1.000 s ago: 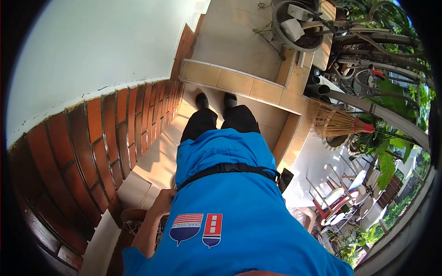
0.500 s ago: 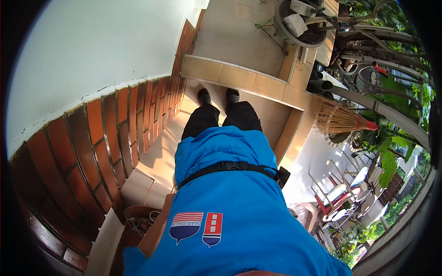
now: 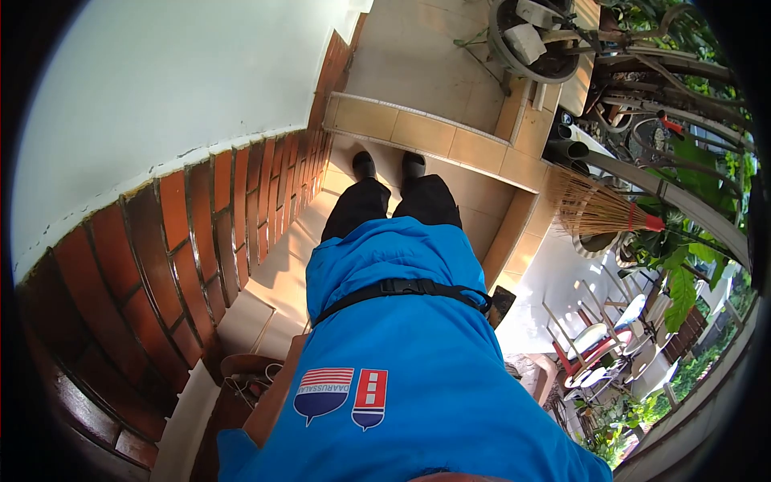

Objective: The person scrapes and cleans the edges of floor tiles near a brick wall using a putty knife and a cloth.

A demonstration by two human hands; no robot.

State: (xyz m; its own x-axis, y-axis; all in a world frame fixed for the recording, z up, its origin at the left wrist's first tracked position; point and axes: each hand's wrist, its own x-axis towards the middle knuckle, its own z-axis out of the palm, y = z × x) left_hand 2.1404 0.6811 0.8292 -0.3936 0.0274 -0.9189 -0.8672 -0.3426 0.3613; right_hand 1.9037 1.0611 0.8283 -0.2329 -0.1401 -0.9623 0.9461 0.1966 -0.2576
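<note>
Neither of my hands shows. Part of my bare left arm [image 3: 269,406] runs down along the left side of my blue shirt [image 3: 418,361], and its hand is hidden beyond my body. No part of my right hand can be seen. A black belt with a buckle [image 3: 405,287] goes round my waist, with a small dark object [image 3: 502,305] at its right end. Below are my black trousers [image 3: 357,210] and dark shoes [image 3: 364,165] on the tiled floor.
A tiled step edge [image 3: 426,132] crosses in front of my feet. Left stands a brick-clad wall [image 3: 193,217]. At right are a straw broom [image 3: 598,205], a large pot [image 3: 502,48] holding blocks, stacked chairs [image 3: 590,341] and plants [image 3: 683,297]. A brown object [image 3: 249,365] sits at lower left.
The surroundings have shifted slightly right and down in the view. My arm and body keep nearly the same posture.
</note>
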